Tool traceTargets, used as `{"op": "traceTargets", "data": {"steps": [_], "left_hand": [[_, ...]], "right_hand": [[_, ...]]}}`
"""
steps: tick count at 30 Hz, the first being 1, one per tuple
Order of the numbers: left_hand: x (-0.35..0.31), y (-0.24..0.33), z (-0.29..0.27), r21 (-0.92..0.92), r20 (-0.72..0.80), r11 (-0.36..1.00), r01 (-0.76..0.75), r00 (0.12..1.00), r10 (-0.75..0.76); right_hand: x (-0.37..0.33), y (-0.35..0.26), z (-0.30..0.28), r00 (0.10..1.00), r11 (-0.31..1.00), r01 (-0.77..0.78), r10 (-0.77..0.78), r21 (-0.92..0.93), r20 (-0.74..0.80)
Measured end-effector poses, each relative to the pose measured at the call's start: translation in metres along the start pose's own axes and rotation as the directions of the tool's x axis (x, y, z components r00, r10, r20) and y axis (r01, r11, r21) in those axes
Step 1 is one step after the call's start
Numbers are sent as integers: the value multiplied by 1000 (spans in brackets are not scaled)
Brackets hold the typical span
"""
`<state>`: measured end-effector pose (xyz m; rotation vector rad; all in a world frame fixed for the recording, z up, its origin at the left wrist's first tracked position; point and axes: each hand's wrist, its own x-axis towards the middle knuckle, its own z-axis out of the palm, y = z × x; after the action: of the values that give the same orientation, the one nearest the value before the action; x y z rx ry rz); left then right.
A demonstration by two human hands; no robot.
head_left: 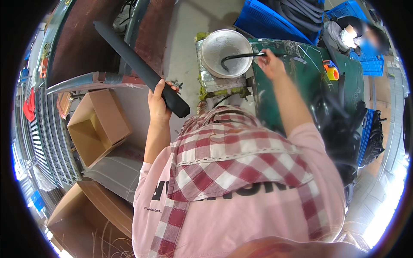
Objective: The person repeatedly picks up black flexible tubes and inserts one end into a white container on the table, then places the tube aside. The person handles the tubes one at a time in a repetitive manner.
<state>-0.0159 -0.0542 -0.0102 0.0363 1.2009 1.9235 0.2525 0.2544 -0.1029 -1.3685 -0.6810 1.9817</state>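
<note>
My left hand is wrapped round a long black foam-like tube, close to its thicker lower end. The tube slants up and away to the far left. In my right hand is a thin, glossy black curved rod or hose, pinched between the fingers. Its hooked end hangs over and into the white bucket; whether it touches the inside, I cannot tell. The bucket stands on a wrapped block with yellow-green edges.
On my right is a green table bearing an orange-and-yellow tape roll and dark, blurred parts. Blue crates of black tubes stand beyond it, near another person. Cardboard boxes sit at left beside a reddish-brown bench.
</note>
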Motion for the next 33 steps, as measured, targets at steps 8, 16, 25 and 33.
{"op": "traceTargets", "data": {"steps": [8, 16, 25, 33], "left_hand": [[13, -10, 48, 122, 69, 986, 112, 990, -121], [17, -23, 85, 124, 239, 978, 169, 951, -194], [18, -29, 90, 80, 301, 963, 259, 914, -271], [10, -32, 89, 148, 294, 958, 248, 913, -282]], "right_hand": [[-30, 59, -58, 980, 981, -196, 196, -6, -23], [-102, -19, -50, 995, 901, 67, -91, 429, 36], [-143, -14, -71, 971, 637, 218, -65, 740, -230], [-130, -19, -57, 967, 657, 252, -143, 711, -212]]}}
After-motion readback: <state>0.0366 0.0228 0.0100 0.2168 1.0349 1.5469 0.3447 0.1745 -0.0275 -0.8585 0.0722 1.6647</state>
